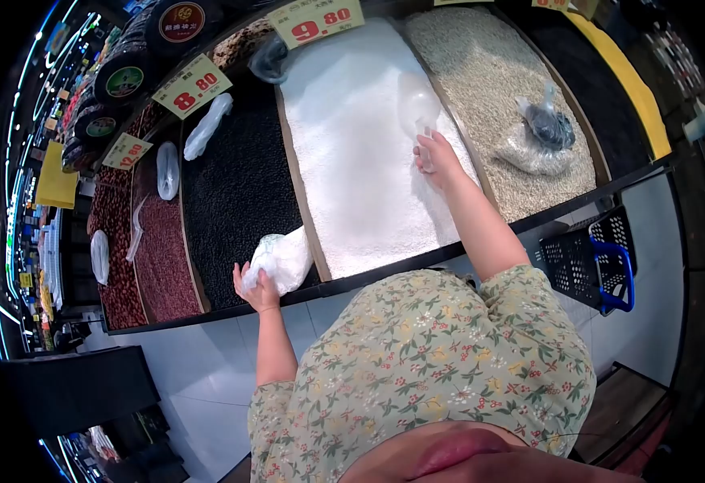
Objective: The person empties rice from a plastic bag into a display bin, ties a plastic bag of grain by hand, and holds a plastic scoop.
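While the right hand [439,161] is reaching over the white grain [352,161], its grip is closing around the handle of a clear scoop [419,101]. That scoop's rounded bowl is pointing away from the person and hovering over or resting on the grain, which one cannot tell, near the wooden divider [449,109] on the right. Meanwhile, the left hand [260,291] is holding a plastic bag with white contents [289,262], its grip pinching the plastic between thumb and fingers. The bag is hanging or resting at the near end of the black grain [235,185], just beside the left divider [300,185] of the white section; whether the display is bearing its weight is unclear.

To the right, a knotted clear bag [533,150] is lying on the pale grain [489,72], with dark plastic [550,127] bunching at its top. At the far left corner of the white section, another dark bag [269,59] is lying. A crumpled clear bag [207,127] is resting on the far part of the black grain, and price signs reading 9.80 [316,26] and 8.80 [192,87] are standing along the far side. Below the display's right end, a black basket [570,262] is showing its blue handle [624,278].
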Demonstrator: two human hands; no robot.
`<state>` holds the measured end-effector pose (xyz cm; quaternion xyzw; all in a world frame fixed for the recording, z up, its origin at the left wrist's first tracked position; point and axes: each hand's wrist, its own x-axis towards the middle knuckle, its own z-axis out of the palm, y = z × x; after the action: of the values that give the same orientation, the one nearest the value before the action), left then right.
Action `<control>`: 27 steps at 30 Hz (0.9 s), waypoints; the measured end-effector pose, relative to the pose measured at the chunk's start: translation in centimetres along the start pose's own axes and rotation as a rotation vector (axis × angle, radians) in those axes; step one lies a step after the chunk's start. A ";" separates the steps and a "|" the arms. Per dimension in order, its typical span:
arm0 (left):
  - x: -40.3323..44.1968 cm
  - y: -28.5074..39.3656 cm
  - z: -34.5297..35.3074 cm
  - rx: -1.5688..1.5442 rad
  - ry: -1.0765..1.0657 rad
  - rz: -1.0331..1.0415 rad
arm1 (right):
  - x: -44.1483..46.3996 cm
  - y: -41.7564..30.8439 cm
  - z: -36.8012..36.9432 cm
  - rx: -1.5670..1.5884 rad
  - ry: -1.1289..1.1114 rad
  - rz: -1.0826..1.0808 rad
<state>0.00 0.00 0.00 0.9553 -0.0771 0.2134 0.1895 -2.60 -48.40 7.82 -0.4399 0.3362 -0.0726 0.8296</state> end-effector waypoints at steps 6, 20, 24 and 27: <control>1.5 0.1 -1.8 -0.007 0.105 0.064 | -1.2 1.2 2.8 0.005 -0.142 0.013; 1.2 -1.0 -0.9 0.094 0.031 0.051 | -4.1 0.4 3.9 -0.056 -0.226 -0.043; 1.3 -0.6 -1.3 0.092 0.023 0.062 | -2.8 -1.1 3.6 -0.113 -0.239 -0.137; 1.3 -0.2 -1.5 0.095 -0.002 0.049 | -0.8 -2.0 3.3 -0.108 -0.183 -0.151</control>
<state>0.67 0.68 1.72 0.9613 -0.0906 0.2204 0.1385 -0.79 -46.98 11.03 -0.5127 0.2283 -0.0761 0.8241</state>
